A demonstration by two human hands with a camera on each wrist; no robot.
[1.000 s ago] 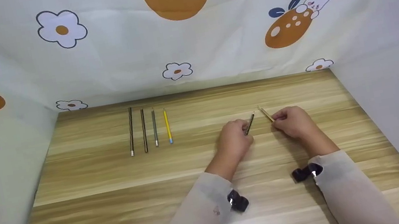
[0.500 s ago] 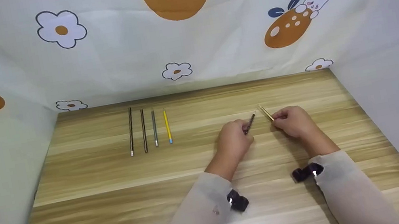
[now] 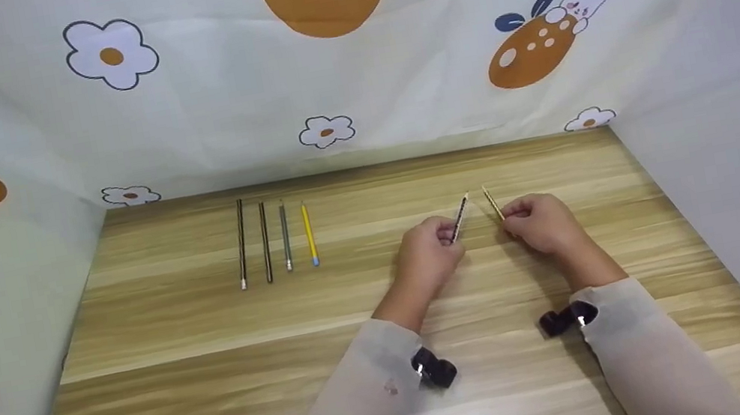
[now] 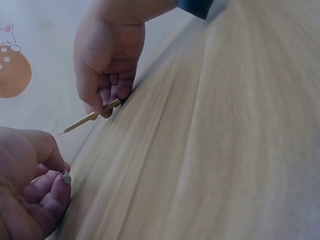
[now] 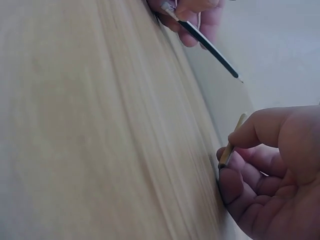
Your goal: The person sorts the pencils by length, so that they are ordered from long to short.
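My left hand [image 3: 423,251] pinches a dark-and-white pencil [image 3: 461,216] whose sharpened tip points away from me; in the right wrist view this pencil [image 5: 212,49] shows an eraser at its near end. My right hand [image 3: 542,223] pinches a gold-coloured pencil [image 3: 493,204], tip also pointing away. The two tips lean toward each other with a small gap between. In the left wrist view the gold pencil [image 4: 85,121] sits between thumb and fingertips, close over the table.
On the wooden table [image 3: 221,401], a row of pencils lies at the back left: a long black one [image 3: 242,245], a shorter black one [image 3: 266,242], a grey-green one [image 3: 285,237] and a yellow one [image 3: 310,235]. Printed cloth [image 3: 231,110] walls the back and sides.
My left hand has shifted slightly away from me and left, and its pencil reaches farther from the fingers. The gold pencil has turned a little more upright in the head view. The row is unchanged.
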